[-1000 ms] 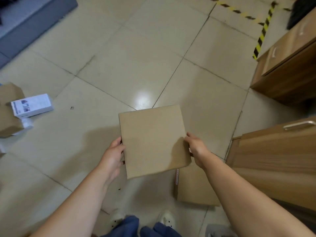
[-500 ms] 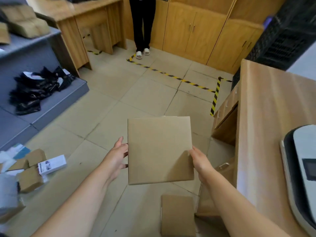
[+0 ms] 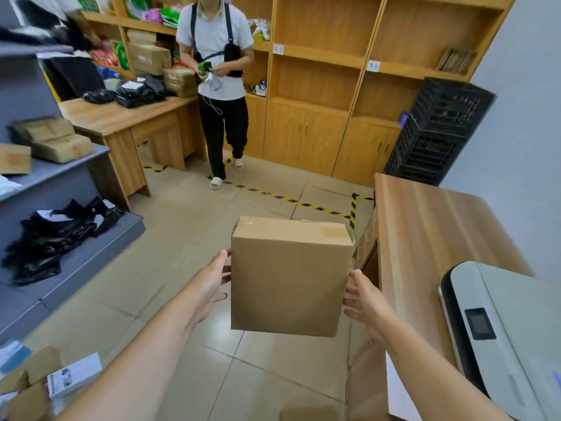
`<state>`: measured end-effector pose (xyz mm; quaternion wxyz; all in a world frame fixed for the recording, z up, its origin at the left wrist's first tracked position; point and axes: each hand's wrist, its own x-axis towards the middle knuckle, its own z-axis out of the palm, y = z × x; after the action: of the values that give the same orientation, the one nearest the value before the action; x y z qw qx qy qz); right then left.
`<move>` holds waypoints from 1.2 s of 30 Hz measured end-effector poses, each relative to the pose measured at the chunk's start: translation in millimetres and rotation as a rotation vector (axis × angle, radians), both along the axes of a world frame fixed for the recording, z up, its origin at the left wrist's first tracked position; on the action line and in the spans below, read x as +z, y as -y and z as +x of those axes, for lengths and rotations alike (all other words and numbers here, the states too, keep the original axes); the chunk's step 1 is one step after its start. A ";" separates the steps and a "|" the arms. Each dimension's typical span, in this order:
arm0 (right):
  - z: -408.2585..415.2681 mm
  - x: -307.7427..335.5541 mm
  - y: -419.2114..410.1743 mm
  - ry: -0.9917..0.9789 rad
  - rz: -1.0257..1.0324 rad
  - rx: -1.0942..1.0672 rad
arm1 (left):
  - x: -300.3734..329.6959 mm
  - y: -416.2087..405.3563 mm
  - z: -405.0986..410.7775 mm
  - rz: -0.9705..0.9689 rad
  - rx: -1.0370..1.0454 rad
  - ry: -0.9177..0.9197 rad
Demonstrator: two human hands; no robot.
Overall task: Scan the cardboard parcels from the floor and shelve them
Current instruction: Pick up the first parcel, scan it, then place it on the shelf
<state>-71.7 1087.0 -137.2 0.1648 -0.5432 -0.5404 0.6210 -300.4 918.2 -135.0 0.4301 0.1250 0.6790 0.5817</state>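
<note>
I hold a plain brown cardboard parcel (image 3: 288, 281) at chest height in the middle of the view, its taped top edge facing away. My left hand (image 3: 209, 284) presses flat on its left side and my right hand (image 3: 364, 302) on its right side, fingers spread. Several more parcels (image 3: 36, 381), one with a white label, lie on the floor at the lower left. Another flat parcel (image 3: 306, 414) shows at the bottom edge.
A grey shelf unit (image 3: 73, 177) at the left carries boxes and black bags. A wooden counter (image 3: 425, 226) with a white machine (image 3: 504, 332) stands at the right. A person (image 3: 220, 83) with a scanner stands ahead by wooden shelves (image 3: 358, 65); black crates (image 3: 437, 132) sit at the right.
My view has lifted from the floor to the room ahead. The parcel rose with both hands and tilted so its front face and taped top show. A person has come fully into view.
</note>
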 end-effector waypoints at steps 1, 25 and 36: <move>0.0 5.0 3.5 -0.015 -0.001 -0.005 | 5.4 0.6 -3.3 0.008 -0.002 -0.004; 3.5 95.5 15.6 0.069 0.046 -0.166 | 74.0 -12.1 -37.2 0.169 -0.331 -0.189; 19.4 104.3 12.7 0.031 0.004 -0.036 | 82.7 -21.5 -23.5 0.310 -0.324 -0.162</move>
<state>-52.4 1074.3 -32.8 0.1686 -0.5620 -0.5341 0.6086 -324.0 939.8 -52.2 0.4377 0.3428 0.5850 0.5905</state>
